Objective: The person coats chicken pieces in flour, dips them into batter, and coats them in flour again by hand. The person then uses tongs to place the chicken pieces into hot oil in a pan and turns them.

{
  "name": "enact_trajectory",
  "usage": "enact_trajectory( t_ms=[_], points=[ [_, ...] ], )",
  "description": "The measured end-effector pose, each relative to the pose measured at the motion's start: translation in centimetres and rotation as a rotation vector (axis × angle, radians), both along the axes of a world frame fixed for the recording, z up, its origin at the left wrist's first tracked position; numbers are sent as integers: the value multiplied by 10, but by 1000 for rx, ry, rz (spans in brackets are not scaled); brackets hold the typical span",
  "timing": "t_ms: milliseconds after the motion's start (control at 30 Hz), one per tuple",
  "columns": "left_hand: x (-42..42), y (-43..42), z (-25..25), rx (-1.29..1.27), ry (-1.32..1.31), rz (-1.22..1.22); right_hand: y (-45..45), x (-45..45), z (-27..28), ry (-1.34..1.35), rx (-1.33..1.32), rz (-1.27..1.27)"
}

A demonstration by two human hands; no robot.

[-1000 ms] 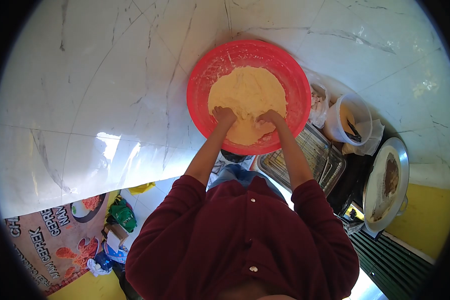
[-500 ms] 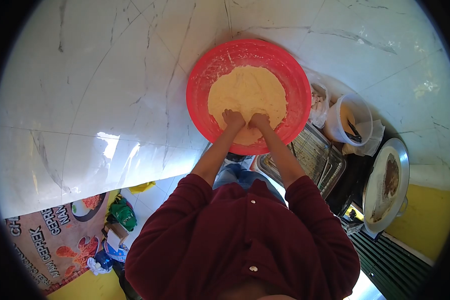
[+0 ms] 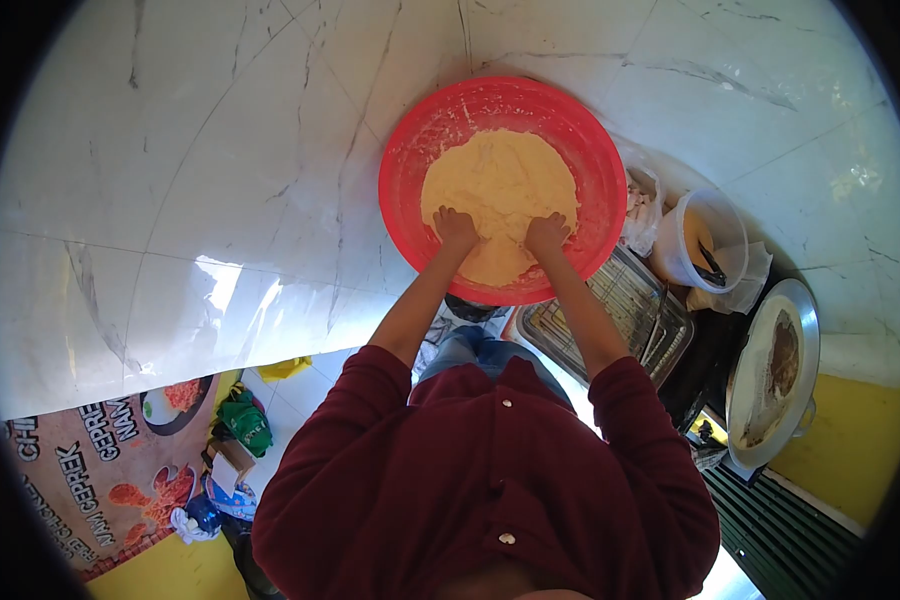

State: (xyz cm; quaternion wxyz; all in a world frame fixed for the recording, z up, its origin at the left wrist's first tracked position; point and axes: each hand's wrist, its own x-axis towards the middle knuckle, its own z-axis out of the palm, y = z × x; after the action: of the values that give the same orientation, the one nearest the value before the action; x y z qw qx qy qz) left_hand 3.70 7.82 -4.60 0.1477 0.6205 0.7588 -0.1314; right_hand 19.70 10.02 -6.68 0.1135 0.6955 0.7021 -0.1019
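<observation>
A wide red basin (image 3: 602,200) holds a broad heap of pale yellow flour (image 3: 500,175). On the near left part of the heap rests my left hand (image 3: 457,229), its fingers spread and their tips touching the flour. My right hand (image 3: 547,234) lies on the near right side, fingers apart, also against the flour. A gap separates the two hands, and disturbed flour shows between them. Neither hand grips an object that I can see.
Right of the basin are a plastic bag (image 3: 642,205) with pale pieces, a clear tub (image 3: 675,245) with a black-handled utensil, and a wire rack on a tray (image 3: 620,310). A large metal pan (image 3: 810,370) stands farther right. Marbled tile (image 3: 220,180) lies left.
My hands have moved apart from close together near the middle: the left slightly left, the right to the right. Their fingers now show more plainly.
</observation>
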Motion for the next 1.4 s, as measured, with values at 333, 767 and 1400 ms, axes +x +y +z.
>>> enact_trajectory(
  t_ms=[333, 767, 1400],
  points=[
    [-2, 6, -45, -36, -92, 3, 1, 3, -16, -120, 52, 268],
    [-33, 29, -19, 140, 13, 106, 72, 24, -8, 495, -142, -141],
    [-47, 21, -45, -412, -232, -131, 50, 53, -31, 304, -492, 905]
  ],
)
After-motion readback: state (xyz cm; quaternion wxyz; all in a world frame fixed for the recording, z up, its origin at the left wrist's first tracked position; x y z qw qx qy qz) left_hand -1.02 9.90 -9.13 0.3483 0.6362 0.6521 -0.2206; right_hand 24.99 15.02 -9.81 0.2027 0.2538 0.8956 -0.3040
